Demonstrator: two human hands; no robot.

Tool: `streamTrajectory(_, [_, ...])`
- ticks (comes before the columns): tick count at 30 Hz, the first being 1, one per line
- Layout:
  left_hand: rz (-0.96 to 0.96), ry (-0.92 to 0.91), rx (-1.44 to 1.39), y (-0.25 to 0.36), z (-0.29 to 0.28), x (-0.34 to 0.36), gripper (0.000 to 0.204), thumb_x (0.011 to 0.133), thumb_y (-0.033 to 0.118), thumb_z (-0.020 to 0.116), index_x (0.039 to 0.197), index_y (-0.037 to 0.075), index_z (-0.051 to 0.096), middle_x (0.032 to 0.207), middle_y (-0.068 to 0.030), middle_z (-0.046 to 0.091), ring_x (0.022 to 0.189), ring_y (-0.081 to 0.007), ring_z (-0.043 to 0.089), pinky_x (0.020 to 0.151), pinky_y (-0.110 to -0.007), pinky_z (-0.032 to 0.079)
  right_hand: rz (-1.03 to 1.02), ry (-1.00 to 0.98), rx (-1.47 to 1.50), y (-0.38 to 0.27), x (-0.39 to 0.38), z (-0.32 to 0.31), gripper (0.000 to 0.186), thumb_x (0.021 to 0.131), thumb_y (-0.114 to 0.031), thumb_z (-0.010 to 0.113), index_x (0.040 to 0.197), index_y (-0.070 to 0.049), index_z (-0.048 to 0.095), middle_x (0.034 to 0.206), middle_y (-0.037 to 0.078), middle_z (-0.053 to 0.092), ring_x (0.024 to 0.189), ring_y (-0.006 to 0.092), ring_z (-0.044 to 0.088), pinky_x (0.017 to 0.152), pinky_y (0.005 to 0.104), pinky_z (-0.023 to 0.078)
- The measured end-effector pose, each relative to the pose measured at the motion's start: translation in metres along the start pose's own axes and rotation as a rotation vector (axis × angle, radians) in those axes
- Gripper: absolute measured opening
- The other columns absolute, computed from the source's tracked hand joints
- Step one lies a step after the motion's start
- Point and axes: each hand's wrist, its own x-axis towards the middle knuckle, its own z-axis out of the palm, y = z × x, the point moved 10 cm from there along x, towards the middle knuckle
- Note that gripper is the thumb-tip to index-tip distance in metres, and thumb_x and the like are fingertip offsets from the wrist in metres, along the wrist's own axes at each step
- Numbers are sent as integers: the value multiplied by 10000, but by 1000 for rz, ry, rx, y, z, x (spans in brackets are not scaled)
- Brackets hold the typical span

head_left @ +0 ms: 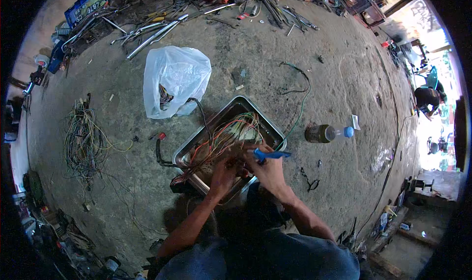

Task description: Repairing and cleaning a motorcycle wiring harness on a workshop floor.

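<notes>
A metal tray [194, 141] sits on the floor before me with a bundle of coloured wires [228, 132] in it. Over its near side, my left hand [224, 176] is closed among the wires, its fingertips partly hidden. Close beside it, my right hand [268, 174] grips a blue-handled tool [271, 154]; the tool's working end is lost among the fingers and wires. A black-wrapped cable [160, 152] with a red end lies over the tray's left corner. One green wire [300, 113] trails from the tray's right side onto the floor.
Beyond the tray stands a white plastic bag [179, 78] with dark wires inside. A tangled wire heap [83, 142] lies at left. A bottle of dark liquid [319, 133] with a blue cap lies at right. Metal tools and rods [157, 37] line the far edge.
</notes>
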Motion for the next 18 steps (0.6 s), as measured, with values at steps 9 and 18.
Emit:
streamTrajectory(9, [186, 60, 322, 5, -17, -6, 173, 991, 109, 586, 1119, -2, 624, 1018, -70, 672, 897, -135, 643, 800, -300, 526, -42, 6, -65, -24, -23, 19, 231, 862, -36, 692, 1092, -36, 673, 1011, 157, 662, 896, 352, 666, 771, 368, 538])
streamTrajectory(18, [25, 220, 323, -11, -35, 28, 356, 1035, 412, 512, 1000, 72, 613, 848, -28, 613, 740, -96, 525, 667, -267, 434, -29, 17, 29, -12, -32, 14, 161, 936, -63, 663, 1077, 15, 668, 913, 67, 694, 802, 126, 657, 704, 285, 535])
